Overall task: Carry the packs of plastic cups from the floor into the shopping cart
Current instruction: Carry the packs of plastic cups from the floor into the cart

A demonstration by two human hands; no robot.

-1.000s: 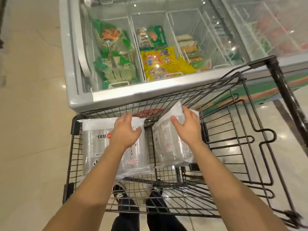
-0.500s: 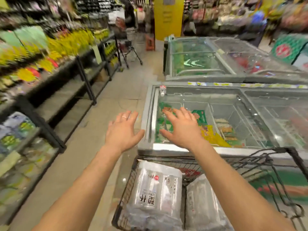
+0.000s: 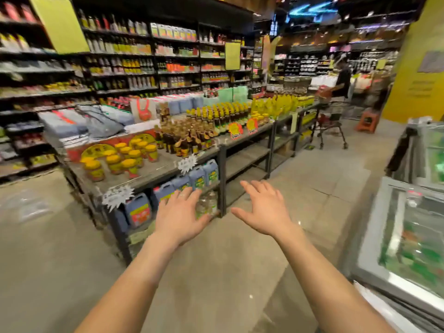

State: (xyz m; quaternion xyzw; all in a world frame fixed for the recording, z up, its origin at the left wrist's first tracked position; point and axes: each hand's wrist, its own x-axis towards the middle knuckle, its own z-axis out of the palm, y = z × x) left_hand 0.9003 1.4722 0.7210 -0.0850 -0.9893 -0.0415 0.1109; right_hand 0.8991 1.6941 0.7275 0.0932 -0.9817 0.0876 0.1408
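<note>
My left hand (image 3: 179,216) and my right hand (image 3: 264,209) are stretched out in front of me, palms down, fingers spread, holding nothing. They hover over the tiled floor in front of a low display shelf. The shopping cart is out of view. A blurred clear shape, perhaps a plastic pack (image 3: 26,205), lies on the floor at the far left; I cannot tell what it is.
A display table (image 3: 156,169) with jars, sauce bottles and jugs below stands ahead left. Tall bottle shelves (image 3: 120,63) line the back. A chest freezer (image 3: 406,239) is at the right edge. A person (image 3: 341,80) with another cart (image 3: 330,121) stands far right.
My hands let go of the two cup packs in the cart and rose open. My view swung up and left, away from the cart and freezer toward the shelves.
</note>
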